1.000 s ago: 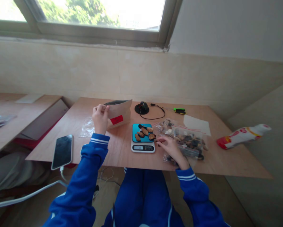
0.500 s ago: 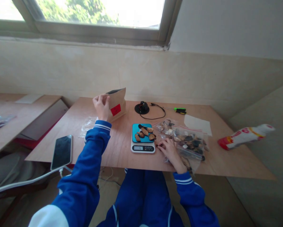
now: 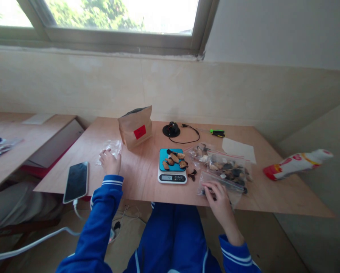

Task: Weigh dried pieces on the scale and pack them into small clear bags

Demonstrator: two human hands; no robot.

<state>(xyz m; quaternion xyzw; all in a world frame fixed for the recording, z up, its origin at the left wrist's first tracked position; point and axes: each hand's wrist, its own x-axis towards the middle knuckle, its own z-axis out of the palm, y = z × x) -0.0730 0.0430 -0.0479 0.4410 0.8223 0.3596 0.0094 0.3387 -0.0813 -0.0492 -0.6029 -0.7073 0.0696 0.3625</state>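
Left hand (image 3: 110, 162): rests on the table (image 3: 147, 182) with the fingers loosely curled and nothing in its grasp. The fingertips lie at the near edge of a crumpled clear plastic bag (image 3: 111, 147). A phone (image 3: 76, 181) lies near the left edge of the table.

Right hand (image 3: 217, 194): lies on a small clear bag (image 3: 229, 185) at the near edge of the table, fingers bent over it. Whether it grips the bag cannot be told.

Just behind it lies a large zip bag (image 3: 223, 163) of dried pieces. A scale (image 3: 172, 168) stands between the hands and carries several pieces (image 3: 174, 159). Two dark pieces (image 3: 192, 174) lie on the table just beside the scale. A brown paper bag (image 3: 136, 127) with a red label stands upright behind the left hand.
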